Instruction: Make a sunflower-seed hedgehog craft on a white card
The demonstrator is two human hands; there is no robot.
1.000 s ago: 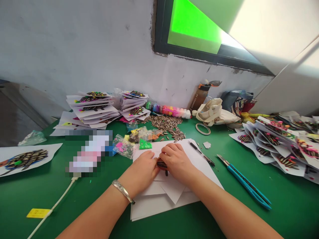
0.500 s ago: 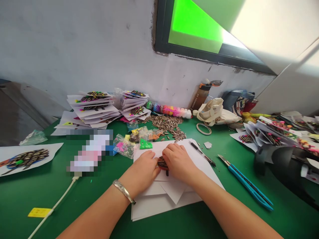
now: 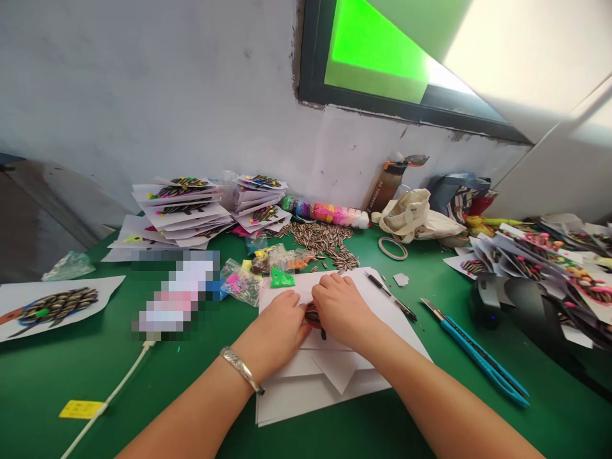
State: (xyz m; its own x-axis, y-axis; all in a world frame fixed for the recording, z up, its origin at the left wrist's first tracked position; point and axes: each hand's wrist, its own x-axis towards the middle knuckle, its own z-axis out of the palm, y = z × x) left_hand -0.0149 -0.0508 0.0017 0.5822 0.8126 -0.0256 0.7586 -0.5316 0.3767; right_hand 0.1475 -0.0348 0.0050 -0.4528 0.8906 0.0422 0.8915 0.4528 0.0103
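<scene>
Head view: both hands rest close together on the stack of white paper (image 3: 335,382) in the middle of the green table (image 3: 95,357), much as they did a second ago. The small change is that the seed piece (image 3: 314,316) between them showed more plainly half a second ago; now the right hand (image 3: 342,309) has closed in over it and only a dark sliver with a short stem peeks out. That suggests pressing or fixing the piece onto the top sheet rather than moving it.

The left hand (image 3: 280,328), a silver bracelet (image 3: 241,370) on its wrist, lies palm down with fingers loosely curled, its fingertips meeting the piece from the left. The right hand is arched, fingers bent down on the piece. Whether either actually pinches it I cannot tell, since the fingers hide the contact. Both forearms come in from the near edge and converge.

On the far right a dark object (image 3: 516,306) now lies in front of the finished cards (image 3: 549,268), where a second ago there was none. A blue cutter (image 3: 478,357) and a black pen (image 3: 389,294) lie right of the paper, loose sunflower seeds (image 3: 325,239) and small bags (image 3: 258,274) just beyond it, and more card stacks (image 3: 182,210) far left.
</scene>
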